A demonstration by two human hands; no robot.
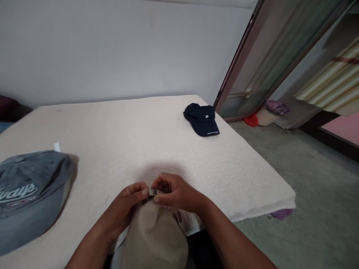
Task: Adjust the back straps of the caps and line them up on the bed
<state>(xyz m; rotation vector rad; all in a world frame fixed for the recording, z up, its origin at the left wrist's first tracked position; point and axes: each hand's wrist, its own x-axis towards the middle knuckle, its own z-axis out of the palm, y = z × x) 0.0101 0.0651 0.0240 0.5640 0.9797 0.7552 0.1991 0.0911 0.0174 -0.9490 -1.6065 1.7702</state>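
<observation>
A khaki cap (158,239) lies at the bottom centre, its back strap facing away from me. My left hand (126,205) pinches the strap near a small metal buckle (152,191). From the right side of the buckle, my right hand (179,192) grips the strap between thumb and fingers. A grey-blue cap (30,190) with white lettering rests at the left. Farther off, a navy cap (202,119) with a small white emblem lies near the far right edge of the white cover. The strap's ends are partly hidden by my fingers.
The caps are on a white textured cover (112,130) over a wide surface. A pale wall (126,48) stands behind it. To the right are a grey floor (303,168), a sliding door (252,63), a striped curtain (336,78) and a red item (251,120).
</observation>
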